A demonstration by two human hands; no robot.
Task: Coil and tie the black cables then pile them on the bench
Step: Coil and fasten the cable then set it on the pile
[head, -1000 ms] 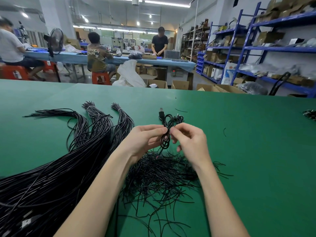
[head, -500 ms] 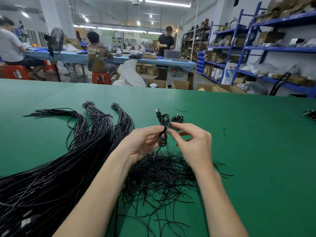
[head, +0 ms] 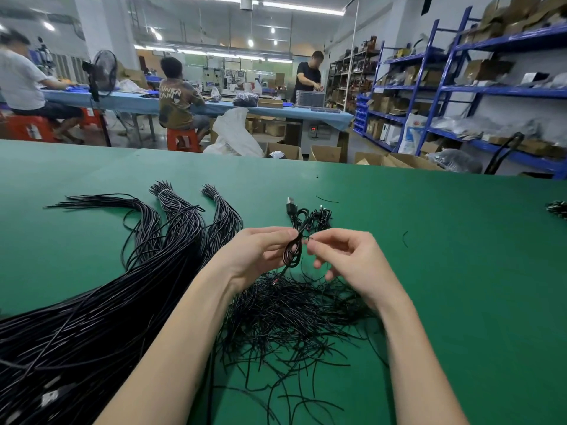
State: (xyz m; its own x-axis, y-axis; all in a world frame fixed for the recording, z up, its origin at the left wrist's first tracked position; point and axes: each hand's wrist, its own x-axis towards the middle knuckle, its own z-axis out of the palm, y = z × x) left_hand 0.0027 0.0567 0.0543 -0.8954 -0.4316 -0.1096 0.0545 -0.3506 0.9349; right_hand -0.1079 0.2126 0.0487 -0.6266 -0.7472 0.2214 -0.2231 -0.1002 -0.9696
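1. Left hand (head: pixel 257 253) pinches a small coiled black cable (head: pixel 294 248) at its waist, thumb and fingertips curled on it; coil held upright above the green bench (head: pixel 460 271), roughly mid-bench.
2. USB plug (head: pixel 291 205) sticks up from the top of the coil, toward the bench's far edge.
3. Right hand (head: pixel 352 262) just right of the coil, fingers curled, thumb and forefinger pinching a thin black twist tie (head: pixel 307 239) that meets the coil's waist. Hand slightly blurred.
4. Loose pile of thin black ties (head: pixel 291 311) lies on the bench right under both hands, spreading toward the near edge.
5. Big bundle of long black cables (head: pixel 92 317) fans from the near-left corner toward the middle; its far ends split into three bunches (head: pixel 171 207), two of them bound with light bands.
6. Small heap of already coiled cables (head: pixel 322 214) on the bench just behind the held coil.
7. Another dark cable clump (head: pixel 557 208) at the right edge, cut off by the frame.
8. Short stray black bits (head: pixel 405 239) on the bench right of the hands.
9. Background: people at a blue table (head: pixel 129 101), blue shelving (head: pixel 460 87) on the right.
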